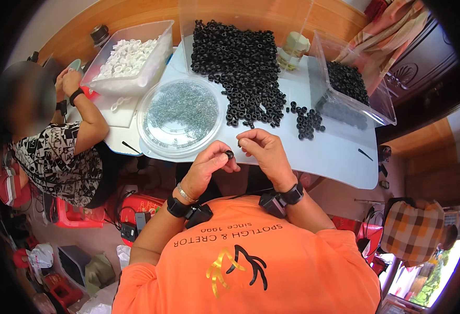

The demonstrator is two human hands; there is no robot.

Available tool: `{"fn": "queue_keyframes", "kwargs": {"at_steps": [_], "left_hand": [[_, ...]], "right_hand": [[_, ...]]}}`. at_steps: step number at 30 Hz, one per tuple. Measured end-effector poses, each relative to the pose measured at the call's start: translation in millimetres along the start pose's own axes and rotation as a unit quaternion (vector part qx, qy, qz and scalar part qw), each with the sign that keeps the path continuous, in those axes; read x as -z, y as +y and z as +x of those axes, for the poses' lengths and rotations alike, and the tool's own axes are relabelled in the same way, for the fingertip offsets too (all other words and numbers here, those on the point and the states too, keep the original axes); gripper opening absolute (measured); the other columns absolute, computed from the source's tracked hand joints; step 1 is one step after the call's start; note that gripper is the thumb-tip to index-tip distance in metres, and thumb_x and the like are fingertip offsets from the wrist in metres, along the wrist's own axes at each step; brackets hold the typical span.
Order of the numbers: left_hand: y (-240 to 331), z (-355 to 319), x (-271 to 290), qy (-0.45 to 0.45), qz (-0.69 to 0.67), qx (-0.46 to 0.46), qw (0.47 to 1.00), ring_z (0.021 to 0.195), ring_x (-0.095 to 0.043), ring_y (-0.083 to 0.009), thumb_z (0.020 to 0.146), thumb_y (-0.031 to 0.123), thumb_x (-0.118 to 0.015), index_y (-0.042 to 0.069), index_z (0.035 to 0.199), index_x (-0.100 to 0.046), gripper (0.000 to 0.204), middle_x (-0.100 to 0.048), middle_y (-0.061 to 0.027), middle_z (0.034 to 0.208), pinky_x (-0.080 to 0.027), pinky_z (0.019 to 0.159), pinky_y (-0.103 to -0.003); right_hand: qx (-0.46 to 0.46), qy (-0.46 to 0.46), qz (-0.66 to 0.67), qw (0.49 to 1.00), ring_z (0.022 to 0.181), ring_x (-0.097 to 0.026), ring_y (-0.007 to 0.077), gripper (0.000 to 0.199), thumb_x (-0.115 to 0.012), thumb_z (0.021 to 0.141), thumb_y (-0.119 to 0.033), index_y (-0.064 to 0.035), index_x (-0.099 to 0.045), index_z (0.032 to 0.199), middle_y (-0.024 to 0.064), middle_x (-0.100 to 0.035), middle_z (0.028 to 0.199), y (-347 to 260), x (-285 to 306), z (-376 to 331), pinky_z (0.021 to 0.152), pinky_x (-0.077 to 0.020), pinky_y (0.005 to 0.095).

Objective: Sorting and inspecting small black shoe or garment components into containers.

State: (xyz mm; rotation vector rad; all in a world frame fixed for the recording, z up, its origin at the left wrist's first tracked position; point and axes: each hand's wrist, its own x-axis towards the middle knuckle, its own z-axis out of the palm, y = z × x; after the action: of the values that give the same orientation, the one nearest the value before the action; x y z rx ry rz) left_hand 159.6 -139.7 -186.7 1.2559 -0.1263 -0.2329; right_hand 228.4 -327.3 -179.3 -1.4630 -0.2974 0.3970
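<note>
Head view: pinching a small, round, black plastic piece (229,155) in the left grip (204,166), by the white surface's (340,157) near edge; pinching a tiny dark object (239,143), too small to identify, in the right grip (268,155). Holding both near a round, clear plastic tray (177,149) and heaped black plastic rings (256,94).

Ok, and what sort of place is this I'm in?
Likely a small workshop: a smooth white table bears a heap of small black rings, and another person works beside a translucent rectangular plastic bin of small white parts.
</note>
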Motion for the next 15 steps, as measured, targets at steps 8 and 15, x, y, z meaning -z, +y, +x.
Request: {"fn": "queue_keyframes", "kwargs": {"at_steps": [8, 15], "left_hand": [[-2.2, -3.1, 0.3, 0.015, 0.013, 0.012, 1.0, 0.09, -0.065, -0.0222, 0.099, 0.027, -0.05, 0.002, 0.105, -0.052, 0.025, -0.064, -0.0105, 0.092, -0.05, 0.081, -0.03], [-3.8, -4.0, 0.6, 0.014, 0.014, 0.005, 1.0, 0.09, -0.066, -0.0228, 0.099, 0.026, -0.05, 0.003, 0.104, -0.052, 0.024, -0.064, -0.0108, 0.092, -0.05, 0.081, -0.03]], "right_hand": [[0.093, 0.081, -0.379, 0.917, 0.081, -0.065, 0.0281, 0.018, -0.063, 0.088, -0.014, -0.0022, -0.071, 0.1, 0.0144, -0.067, 0.093, 5.3, 39.4, 12.4, 0.073, -0.0508, 0.0334], [0.12, 0.151, -0.282, 0.94, 0.08, -0.064, 0.0187, 0.02, -0.067, 0.086, -0.011, -0.0033, -0.07, 0.104, 0.0102, -0.068, 0.094, -5.5, 51.6, 11.5, 0.072, -0.0506, 0.0305]]}}
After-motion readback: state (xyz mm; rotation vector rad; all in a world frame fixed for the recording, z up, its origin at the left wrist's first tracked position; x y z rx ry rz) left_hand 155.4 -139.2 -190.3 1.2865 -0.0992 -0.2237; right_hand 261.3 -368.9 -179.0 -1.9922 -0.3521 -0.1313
